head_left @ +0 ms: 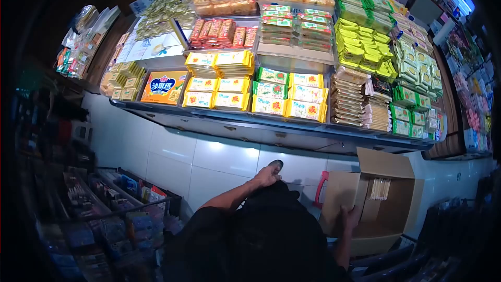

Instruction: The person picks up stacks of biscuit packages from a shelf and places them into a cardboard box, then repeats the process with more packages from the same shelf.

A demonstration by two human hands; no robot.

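My left hand (pixel 267 176) is closed near the middle of the view, close to my dark clothing, with its fingers curled; what it holds, if anything, is hard to make out. Low on the right, my right hand (pixel 349 217) rests against the flap of an open cardboard box (pixel 390 163), its fingers partly spread. Inside the box stands a small stack of pale packets (pixel 379 189) against the far wall. The rest of the visible box interior is bare cardboard.
A display counter (pixel 229 120) filled with wrapped snack packs spans the view ahead. A pink-red handle (pixel 321 189) stands left of the box. Racks of packaged goods (pixel 112 219) are at the lower left. White floor tiles (pixel 172 149) show before the counter.
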